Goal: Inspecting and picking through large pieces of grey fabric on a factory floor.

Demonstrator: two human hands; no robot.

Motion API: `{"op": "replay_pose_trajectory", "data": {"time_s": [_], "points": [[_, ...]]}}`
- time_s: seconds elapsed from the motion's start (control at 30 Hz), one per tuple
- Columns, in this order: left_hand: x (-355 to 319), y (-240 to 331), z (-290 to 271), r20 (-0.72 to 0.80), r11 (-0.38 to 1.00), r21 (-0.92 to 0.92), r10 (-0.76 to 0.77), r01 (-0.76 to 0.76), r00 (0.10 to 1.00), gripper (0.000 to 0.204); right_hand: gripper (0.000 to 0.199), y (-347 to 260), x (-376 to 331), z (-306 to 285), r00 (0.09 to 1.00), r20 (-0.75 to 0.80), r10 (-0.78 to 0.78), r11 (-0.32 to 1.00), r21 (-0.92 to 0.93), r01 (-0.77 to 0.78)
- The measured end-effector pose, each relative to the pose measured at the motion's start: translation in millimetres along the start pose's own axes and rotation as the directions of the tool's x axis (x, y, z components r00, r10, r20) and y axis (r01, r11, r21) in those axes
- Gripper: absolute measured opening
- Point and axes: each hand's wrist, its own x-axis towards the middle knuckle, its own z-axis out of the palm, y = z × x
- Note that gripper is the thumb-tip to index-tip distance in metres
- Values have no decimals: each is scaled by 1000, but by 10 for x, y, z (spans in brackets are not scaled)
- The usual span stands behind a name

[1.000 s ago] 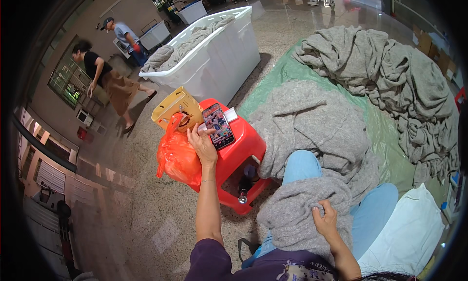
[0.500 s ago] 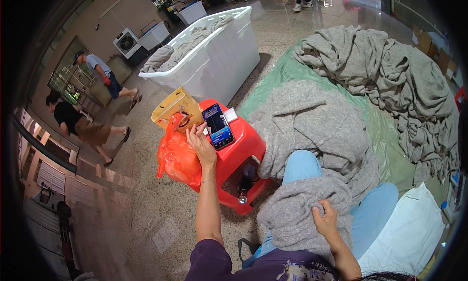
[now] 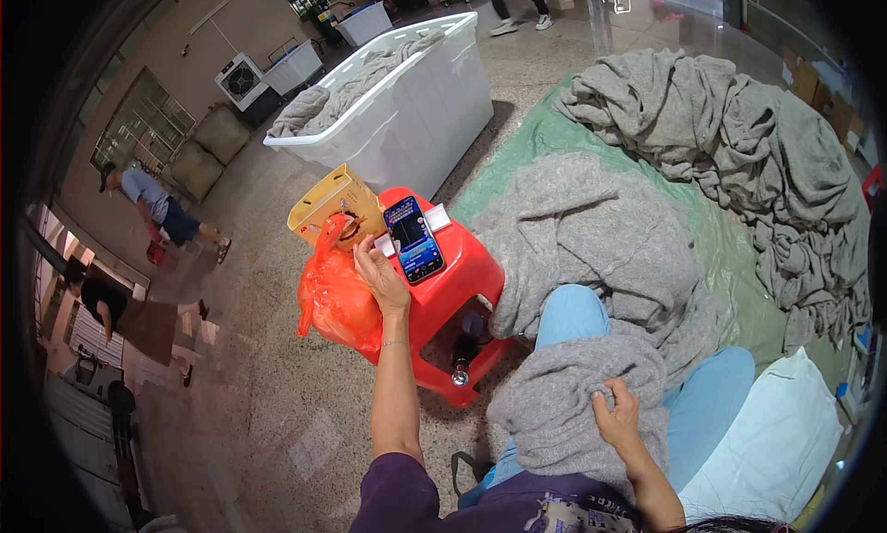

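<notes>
Flanking the phone (image 3: 414,242), left hand (image 3: 382,279) is unclenched; right hand (image 3: 619,417) pinches gray cloth (image 3: 557,409).

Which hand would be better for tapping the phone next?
Probably the left hand: it's close beside the phone, while the right hand is farther off, on the gray cloth.

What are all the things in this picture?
Stool: one, red, near the middle
Phone: one, black, on the stool
Plastic bag: one, orange, at the stool's left side
Package: one, yellow, behind the plastic bag
Tub: one big, white, beyond the stool
Fabric: several heaps, grey, right side, lap and tub
Sheet: one, green, under fabric heaps
Cloth or sack: one, white, lower right
Fan: one, white, back left
Other people: three, mixed clothing colours, background
Left fingers: one set, bare, by the phone
Right fingers: one set, bare, on lap fabric
</notes>
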Motion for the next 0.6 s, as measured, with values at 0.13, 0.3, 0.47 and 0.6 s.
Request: {"op": "replay_pose_trajectory", "data": {"time_s": [0.13,0.3,0.47,0.6], "points": [[-4,1,0,-19,1000,4,24,-24,1000,59,19,2,-5,-14,998,53,36,999,3,-36],[-9,21,-11,4,999,40,26,-26,1000,58,19,28,-4,4,1000,16,8,1000,14,-8],[-15,41,-24,3,998,54,45,-45,999,57,19,36,-5,0,999,33,-7,1000,18,7],[-10,45,-29,38,996,82,37,-40,999,58,18,24,-5,-8,999,28,31,999,16,-31]]}}
